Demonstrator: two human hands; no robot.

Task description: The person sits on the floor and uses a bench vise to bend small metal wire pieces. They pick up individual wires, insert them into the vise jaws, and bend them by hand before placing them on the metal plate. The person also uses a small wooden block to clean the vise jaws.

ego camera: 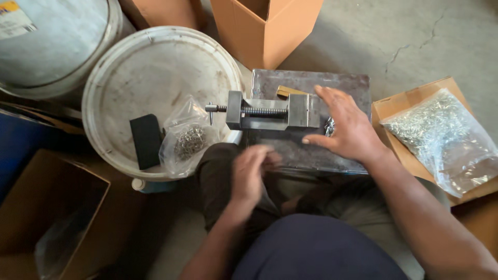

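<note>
Vise [267,110] lies on the dark metal block [311,83] ahead of me. My right hand [348,127] rests open, fingers spread, just beside its jaw end. My left hand [249,173] is blurred over my knee; its grip I cannot tell.

**Bare arms, dark work clothes**

The left hand [250,173] and the right hand [348,127] are bare: no gloves, rings or watch show. Both forearms are uncovered as far as the bottom edge of the view, with no sleeve in sight. The person wears dark olive-brown trousers [220,179], creased at the knee, and a dark navy garment [311,249] over the lap.
</note>
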